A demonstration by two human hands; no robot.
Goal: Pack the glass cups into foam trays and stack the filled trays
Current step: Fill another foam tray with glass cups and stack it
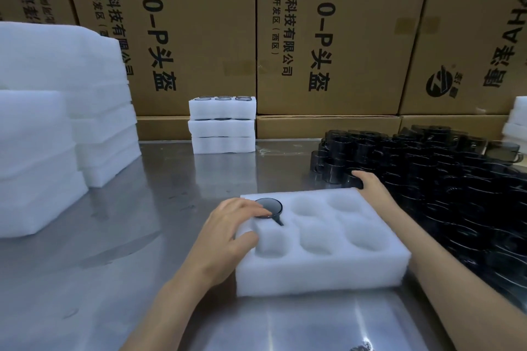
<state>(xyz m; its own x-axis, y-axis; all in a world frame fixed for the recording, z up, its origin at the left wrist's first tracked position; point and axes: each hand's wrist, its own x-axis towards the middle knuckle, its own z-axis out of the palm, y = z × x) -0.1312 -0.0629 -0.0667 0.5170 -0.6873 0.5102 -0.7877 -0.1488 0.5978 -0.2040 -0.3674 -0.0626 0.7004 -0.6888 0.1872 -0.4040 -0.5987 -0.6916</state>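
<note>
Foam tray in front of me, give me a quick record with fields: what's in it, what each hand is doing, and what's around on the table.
tray: white foam tray, six pockets
filled: one dark glass cup, far-left pocket
empty: five pockets
left hand: fingertips pressing the cup
right hand: gripping a cup in the cup pile
finished stack: three trays, rear centre
spare foam: stacked, left
table: shiny metal
</note>
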